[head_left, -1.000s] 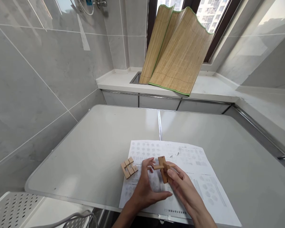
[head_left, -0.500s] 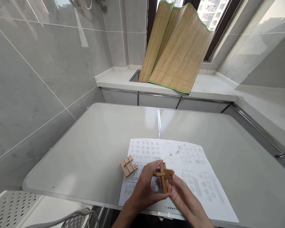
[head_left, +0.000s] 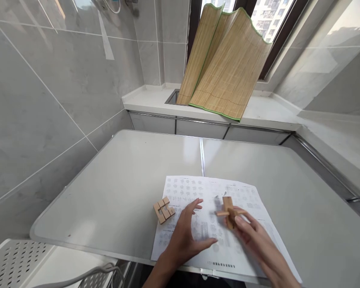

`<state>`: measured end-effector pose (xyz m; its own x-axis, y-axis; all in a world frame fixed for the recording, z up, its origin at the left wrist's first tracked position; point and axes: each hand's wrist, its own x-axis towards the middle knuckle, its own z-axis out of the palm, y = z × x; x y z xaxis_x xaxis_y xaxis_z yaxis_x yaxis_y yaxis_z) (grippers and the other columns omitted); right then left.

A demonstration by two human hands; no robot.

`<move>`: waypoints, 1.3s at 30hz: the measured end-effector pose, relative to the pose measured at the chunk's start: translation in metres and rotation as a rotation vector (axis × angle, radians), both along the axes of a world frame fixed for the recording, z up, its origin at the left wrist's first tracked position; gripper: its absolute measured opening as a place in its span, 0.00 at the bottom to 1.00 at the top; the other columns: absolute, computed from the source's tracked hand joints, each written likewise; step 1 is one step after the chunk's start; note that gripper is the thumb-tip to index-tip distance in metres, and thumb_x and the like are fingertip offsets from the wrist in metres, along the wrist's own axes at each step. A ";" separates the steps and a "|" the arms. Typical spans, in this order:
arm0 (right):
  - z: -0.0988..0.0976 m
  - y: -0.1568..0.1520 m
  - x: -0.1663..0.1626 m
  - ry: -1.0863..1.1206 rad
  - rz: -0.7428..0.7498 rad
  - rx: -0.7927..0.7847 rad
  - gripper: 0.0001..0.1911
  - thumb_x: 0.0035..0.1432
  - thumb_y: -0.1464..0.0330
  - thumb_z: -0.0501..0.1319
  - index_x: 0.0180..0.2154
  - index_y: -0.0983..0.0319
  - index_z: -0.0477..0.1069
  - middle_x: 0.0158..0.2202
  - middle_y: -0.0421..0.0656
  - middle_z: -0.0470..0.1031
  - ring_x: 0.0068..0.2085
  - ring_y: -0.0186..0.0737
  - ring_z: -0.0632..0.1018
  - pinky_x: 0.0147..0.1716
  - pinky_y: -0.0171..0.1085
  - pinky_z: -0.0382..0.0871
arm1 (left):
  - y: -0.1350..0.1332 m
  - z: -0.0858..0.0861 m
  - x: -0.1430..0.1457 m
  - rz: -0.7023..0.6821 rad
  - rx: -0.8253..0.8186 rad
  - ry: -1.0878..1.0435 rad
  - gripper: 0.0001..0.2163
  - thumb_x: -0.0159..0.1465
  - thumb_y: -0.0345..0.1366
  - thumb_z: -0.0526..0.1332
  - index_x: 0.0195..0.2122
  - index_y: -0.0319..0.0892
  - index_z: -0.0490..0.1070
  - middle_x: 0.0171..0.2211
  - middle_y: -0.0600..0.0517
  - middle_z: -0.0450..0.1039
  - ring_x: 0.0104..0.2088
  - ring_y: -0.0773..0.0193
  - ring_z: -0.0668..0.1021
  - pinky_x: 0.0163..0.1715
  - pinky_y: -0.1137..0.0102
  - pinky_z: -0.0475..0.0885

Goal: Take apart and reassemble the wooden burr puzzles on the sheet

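Note:
A wooden interlocking puzzle (head_left: 228, 204) in the shape of a cross is held in my right hand (head_left: 252, 236), raised over the right part of the printed sheet (head_left: 204, 228). Motion blurs its edges a little. My left hand (head_left: 186, 240) is open above the sheet's left half, thumb and fingers spread, with nothing between them. Left of that hand, a second light wooden block puzzle (head_left: 161, 211), with notches and gaps, lies at the sheet's left edge. Small diagrams cover the paper.
The pale folding table (head_left: 114, 188) has a metal seam (head_left: 202, 156) down its middle. Behind it, a bamboo mat (head_left: 225, 68) leans over a counter (head_left: 150, 100) and sink. A white perforated rack (head_left: 15, 260) and a grey cable (head_left: 87, 274) are at lower left.
My left hand has let go of the cross-shaped puzzle and opened. My right hand has carried the puzzle to the right and turned it. The block puzzle stays on the table.

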<state>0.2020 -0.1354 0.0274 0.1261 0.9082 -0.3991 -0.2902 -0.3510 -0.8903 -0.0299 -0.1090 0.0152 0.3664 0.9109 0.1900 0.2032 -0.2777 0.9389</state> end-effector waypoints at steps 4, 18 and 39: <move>-0.008 0.022 0.048 -0.478 -0.269 -0.053 0.44 0.41 0.52 0.78 0.58 0.52 0.66 0.59 0.48 0.74 0.56 0.59 0.78 0.57 0.55 0.71 | 0.001 0.000 0.000 0.022 -0.031 0.024 0.36 0.59 0.35 0.73 0.66 0.52 0.60 0.62 0.44 0.67 0.59 0.48 0.72 0.59 0.53 0.67; -0.042 -0.019 0.021 -0.922 -0.577 0.240 0.44 0.54 0.53 0.70 0.66 0.61 0.57 0.64 0.57 0.62 0.60 0.59 0.71 0.59 0.57 0.68 | 0.005 0.010 0.002 0.040 0.000 0.157 0.18 0.67 0.31 0.64 0.57 0.49 0.68 0.51 0.47 0.75 0.52 0.54 0.76 0.54 0.60 0.72; -0.061 -0.042 -0.010 -1.034 -0.188 0.320 0.14 0.68 0.58 0.57 0.49 0.57 0.72 0.50 0.48 0.78 0.50 0.52 0.79 0.47 0.46 0.74 | 0.010 0.009 -0.100 0.475 0.122 0.676 0.36 0.62 0.53 0.68 0.67 0.50 0.57 0.64 0.43 0.64 0.64 0.41 0.68 0.60 0.45 0.69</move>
<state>0.1916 -0.1771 -0.0333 0.4112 0.8820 0.2301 0.6240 -0.0884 -0.7764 -0.1294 -0.0988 0.0242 0.0189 0.9844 0.1749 0.8335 -0.1121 0.5410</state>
